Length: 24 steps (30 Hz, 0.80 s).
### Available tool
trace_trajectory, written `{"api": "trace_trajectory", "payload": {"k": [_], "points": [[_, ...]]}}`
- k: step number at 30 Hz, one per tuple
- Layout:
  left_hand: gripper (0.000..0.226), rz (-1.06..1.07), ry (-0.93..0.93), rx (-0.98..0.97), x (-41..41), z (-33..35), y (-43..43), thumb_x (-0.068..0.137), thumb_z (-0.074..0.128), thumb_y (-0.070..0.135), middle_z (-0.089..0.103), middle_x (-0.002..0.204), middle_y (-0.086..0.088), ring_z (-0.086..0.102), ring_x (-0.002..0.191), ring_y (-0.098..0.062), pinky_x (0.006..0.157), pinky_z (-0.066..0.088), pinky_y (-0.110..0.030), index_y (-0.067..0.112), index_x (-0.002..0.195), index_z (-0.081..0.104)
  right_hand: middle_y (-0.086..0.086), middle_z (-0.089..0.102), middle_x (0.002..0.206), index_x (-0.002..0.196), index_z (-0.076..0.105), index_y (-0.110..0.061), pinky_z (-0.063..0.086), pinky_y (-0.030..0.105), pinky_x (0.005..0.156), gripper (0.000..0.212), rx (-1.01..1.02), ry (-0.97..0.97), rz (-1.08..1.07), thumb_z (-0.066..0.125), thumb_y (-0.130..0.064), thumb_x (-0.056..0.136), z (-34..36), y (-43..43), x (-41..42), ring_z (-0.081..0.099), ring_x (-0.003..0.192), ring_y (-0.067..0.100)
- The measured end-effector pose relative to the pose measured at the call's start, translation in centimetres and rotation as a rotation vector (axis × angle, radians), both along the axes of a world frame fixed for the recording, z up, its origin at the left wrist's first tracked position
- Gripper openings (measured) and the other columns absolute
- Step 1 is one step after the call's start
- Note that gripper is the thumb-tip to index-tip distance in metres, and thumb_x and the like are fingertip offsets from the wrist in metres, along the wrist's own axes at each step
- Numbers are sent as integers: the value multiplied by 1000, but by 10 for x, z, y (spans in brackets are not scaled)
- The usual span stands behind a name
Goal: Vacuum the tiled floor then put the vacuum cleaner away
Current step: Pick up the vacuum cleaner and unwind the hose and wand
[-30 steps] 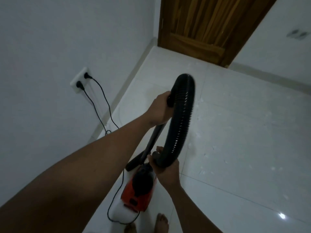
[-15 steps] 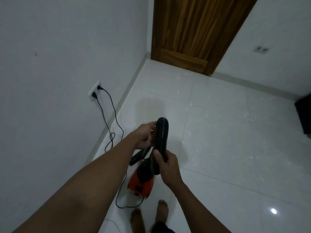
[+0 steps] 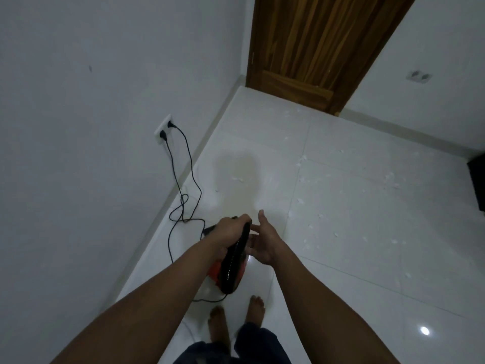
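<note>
Below me, close to my bare feet (image 3: pixel 256 308), the vacuum cleaner (image 3: pixel 214 271) sits on the white tiled floor (image 3: pixel 354 232). Most of it is hidden: only patches of its orange-red body show behind the black ribbed hose (image 3: pixel 232 261) and my left forearm. Dim light blurs its shape, and I cannot tell where the hose joins it. A dark object (image 3: pixel 478 185) is cut off by the right edge of the view, and I cannot tell what it is.

My left hand (image 3: pixel 231 231) is curled round the top of the hose, gripping it. My right hand (image 3: pixel 262 241) is just beside the hose on its right, palm turned toward it, fingers straight and spread, holding nothing. Whether its fingertips touch the hose I cannot tell.

Two black cords (image 3: pixel 183 179) hang from plugs in a wall socket (image 3: pixel 163 128) on the left wall and loop onto the floor toward the vacuum cleaner. Small white scraps (image 3: pixel 388 177) lie scattered over the tiles. A wooden door (image 3: pixel 315 48) fills the far corner.
</note>
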<state>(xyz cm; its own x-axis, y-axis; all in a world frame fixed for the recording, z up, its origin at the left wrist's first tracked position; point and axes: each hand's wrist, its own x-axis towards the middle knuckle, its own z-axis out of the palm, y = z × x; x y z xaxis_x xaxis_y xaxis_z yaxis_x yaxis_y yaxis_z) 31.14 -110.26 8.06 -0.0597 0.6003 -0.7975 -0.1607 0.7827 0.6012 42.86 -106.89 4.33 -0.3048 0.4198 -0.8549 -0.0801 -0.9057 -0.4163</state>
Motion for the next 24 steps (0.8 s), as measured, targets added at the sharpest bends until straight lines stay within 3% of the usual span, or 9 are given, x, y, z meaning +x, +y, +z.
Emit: {"api": "trace_trajectory", "payload": {"k": [3,7,9,16,17,19,20,22,24], "points": [[32,28,46,21,-2,-3,-19,91,63,34,68,71,-11,63,52,-23,58,51,-30,2,93,69,21,67,114,144,47,2,58,44,67,69,-56,-69,104,38,-55,106,-25,2,-9,69,92,34],[35,-23,92,-4,-12,-12,-42,97,57,35,68,75,-15,60,48,-21,54,51,-30,2,104,68,19,66,129,118,65,-3,57,43,71,42,-145,-104,194,44,-38,107,-54,0,-28,66,104,31],[34,-36,92,-11,-19,-21,-51,99,55,34,67,68,-12,59,45,-19,47,49,-27,2,105,67,17,67,122,116,63,-4,57,41,72,31,-175,-128,245,46,-28,106,-66,0,-38,63,105,31],[22,-130,173,5,-56,-45,-62,94,58,27,66,69,-7,61,47,-15,46,49,-26,11,104,70,17,60,93,104,52,-3,54,30,52,12,-275,-154,241,45,-11,99,-83,9,-75,59,73,29],[21,-140,177,11,-61,-48,-61,94,59,26,67,67,-6,60,47,-15,46,49,-26,14,106,70,19,62,101,111,54,0,58,33,56,17,-273,-153,228,48,-12,100,-86,12,-81,62,79,31],[20,-158,180,15,-69,-56,-58,92,59,28,68,60,-1,60,47,-15,46,49,-25,21,109,70,23,61,126,129,53,4,59,45,87,33,-274,-162,237,51,-17,104,-102,19,-93,64,105,35],[19,-171,176,20,-72,-59,-57,93,59,28,68,58,0,60,46,-15,45,49,-25,25,109,68,24,59,129,131,52,5,54,47,99,35,-270,-176,263,51,-17,105,-109,22,-98,62,110,35],[18,-176,167,35,-74,-66,-55,95,57,27,70,57,0,60,43,-15,43,48,-24,33,111,61,22,60,107,122,52,6,53,47,101,25,-244,-209,300,47,-11,105,-119,28,-107,60,95,34],[19,-130,169,57,-73,-74,-54,97,56,26,71,61,-4,60,43,-16,44,50,-25,35,113,57,17,55,86,113,51,1,58,43,81,14,-196,-267,290,41,-4,104,-124,36,-117,56,75,30]]}}
